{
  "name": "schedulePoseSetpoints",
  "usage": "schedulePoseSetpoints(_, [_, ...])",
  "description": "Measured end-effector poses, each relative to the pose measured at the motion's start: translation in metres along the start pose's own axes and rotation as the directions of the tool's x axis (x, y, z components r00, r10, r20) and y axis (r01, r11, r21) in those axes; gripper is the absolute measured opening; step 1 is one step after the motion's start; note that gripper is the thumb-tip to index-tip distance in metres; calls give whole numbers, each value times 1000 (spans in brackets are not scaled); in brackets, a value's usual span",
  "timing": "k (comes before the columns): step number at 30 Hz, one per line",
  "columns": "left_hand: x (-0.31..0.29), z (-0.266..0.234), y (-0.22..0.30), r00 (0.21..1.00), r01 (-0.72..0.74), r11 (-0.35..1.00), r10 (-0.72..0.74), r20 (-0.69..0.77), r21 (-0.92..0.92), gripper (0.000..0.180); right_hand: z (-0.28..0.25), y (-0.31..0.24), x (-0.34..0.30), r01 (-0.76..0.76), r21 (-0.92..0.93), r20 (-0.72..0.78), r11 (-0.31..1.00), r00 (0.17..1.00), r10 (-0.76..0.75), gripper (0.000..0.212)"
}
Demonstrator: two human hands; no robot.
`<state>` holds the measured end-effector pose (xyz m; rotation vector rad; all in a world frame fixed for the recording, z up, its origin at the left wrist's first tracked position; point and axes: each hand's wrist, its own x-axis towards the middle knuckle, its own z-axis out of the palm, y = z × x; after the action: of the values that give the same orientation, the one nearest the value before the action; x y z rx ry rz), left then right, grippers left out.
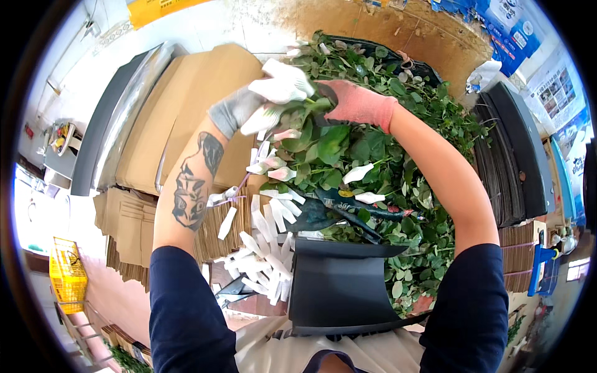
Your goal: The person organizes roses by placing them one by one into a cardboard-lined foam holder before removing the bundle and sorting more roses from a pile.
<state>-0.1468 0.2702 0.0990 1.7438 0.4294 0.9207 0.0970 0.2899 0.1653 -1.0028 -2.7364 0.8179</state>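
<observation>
Over the left hand [239,110], whose hidden grip cannot be told, white-sleeved buds [278,90] are grasped by their stems [307,107] in the right hand [357,104], apparently so crushing is avoided.

So the heap of leafy stems [416,242] takes up the middle and right, with cardboard [193,105] left of it. A curved panel [339,283] sits right before the person, with a pile of sleeves [264,267] just left of that. Stacked boards [500,168] are right of the heap, and a basket [67,273] is way out left, beyond the cardboard.
</observation>
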Motion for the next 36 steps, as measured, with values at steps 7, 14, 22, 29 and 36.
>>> schedulePoseSetpoints(7, [17,30,-51,684,378,851,-522,-509,-364,51,-28,62,3,37,-35,-262,999,964,-45,60])
schedulePoseSetpoints(14, [-1,67,-137,762,575,178,-472,-443,799,42,-52,18,-48,-29,-74,-419,997,908,-4,49])
schedulePoseSetpoints(22, [-18,-7,-49,676,707,485,-677,-292,515,27,-202,165,-159,-246,-9,-901,969,422,99,49])
schedulePoseSetpoints(29, [5,-20,60,772,629,739,-629,-88,241,32,-145,56,-116,-256,-276,-749,926,662,-40,50])
schedulePoseSetpoints(36, [25,-18,61,961,243,893,-274,29,379,39,-35,-7,-26,37,-82,-138,996,989,-48,68])
